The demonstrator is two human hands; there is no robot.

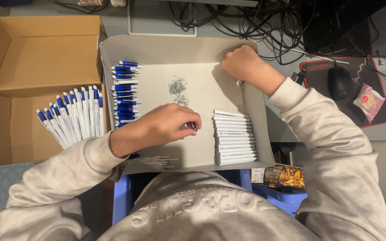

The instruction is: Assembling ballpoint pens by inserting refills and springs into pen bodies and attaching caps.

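- Inside the grey tray, the left hand pinches a small pen part between its fingertips.
- At the tray's far right corner, the right hand is closed into a fist.
- White barrels lie stacked just right of the left hand; springs lie beyond it.
- Blue-and-white pens rest in the cardboard box.
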